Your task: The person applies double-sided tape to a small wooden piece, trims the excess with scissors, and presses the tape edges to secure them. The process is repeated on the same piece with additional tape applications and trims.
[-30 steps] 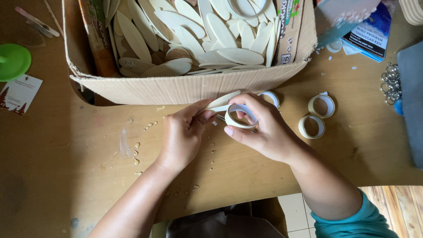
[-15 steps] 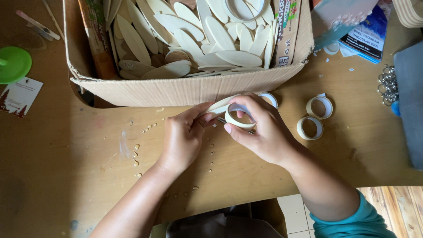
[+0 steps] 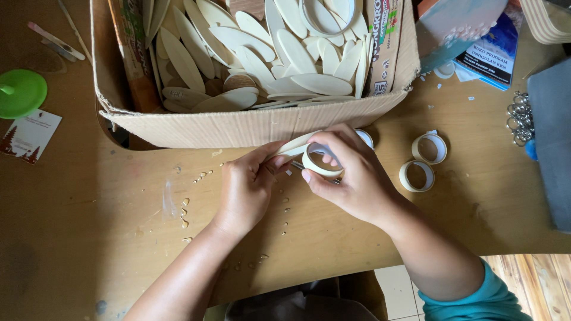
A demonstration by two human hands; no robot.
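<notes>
My right hand [image 3: 351, 178] grips a pale cream ring [image 3: 316, 165], a thin strip curled into a loop, just in front of the cardboard box [image 3: 238, 128]. My left hand [image 3: 247, 187] pinches the free end of the strip [image 3: 294, 145], which sticks out from the ring toward the box. Both hands rest low over the brown wooden table [image 3: 89, 238]. Another ring [image 3: 364, 137] peeks out behind my right hand's fingers.
The cardboard box holds many pale oval wooden pieces [image 3: 321, 83]. Two finished cream rings [image 3: 429, 148] [image 3: 416, 175] lie to the right. A green lid [image 3: 21, 92] and a card [image 3: 27, 135] sit at left. Booklets [image 3: 488, 50], a key chain bunch [image 3: 520, 119] and dried glue drops [image 3: 184, 208] are also there.
The hands stay at the same spot; my right fingers have shifted slightly around the ring while my left hand keeps the strip end pinched.
</notes>
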